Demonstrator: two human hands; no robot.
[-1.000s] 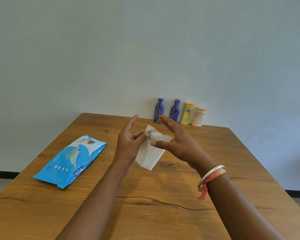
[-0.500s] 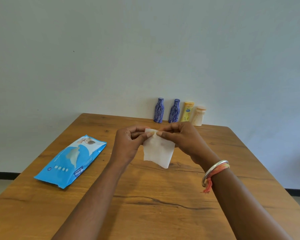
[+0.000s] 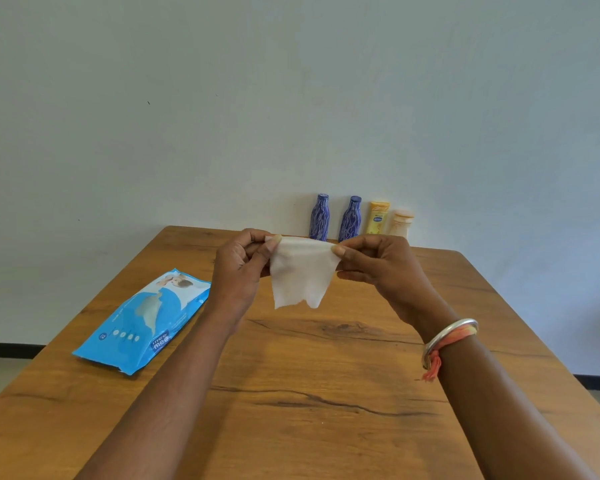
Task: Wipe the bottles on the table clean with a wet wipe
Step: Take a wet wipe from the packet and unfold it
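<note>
Pinched at its two upper corners, the thin white wet wipe [image 3: 300,271] hangs between our hands above the middle of the brown wooden table [image 3: 326,375]. Our left hand [image 3: 241,268] grips the left corner between thumb and forefinger, and our right hand [image 3: 378,265] grips the right corner the same way, so the top edge is pulled taut left to right while the lower edge droops free, clear of the wood.

What we must clean stands straight beyond the wipe, at the far edge of the table against the pale wall: four upright bottles in a row running left to right. From the left they are a dark blue patterned bottle [image 3: 319,218], a second dark blue patterned bottle [image 3: 350,220], a yellow plastic bottle with a blue label [image 3: 378,218] and a small cream bottle with a wide cap [image 3: 400,223]. They stand close beside one another; at this distance we cannot tell whether any of them touch.

The row lies a little to the right of the wipe's centre, so our right hand is the nearer one, most plainly to the yellow and cream bottles. We judge that the coming move is a reach forward, with one hand taking a bottle and the other keeping the wipe.

The flat blue plastic wipe packet [image 3: 142,320] lies on the left side of the table, well apart from the bottles.
</note>
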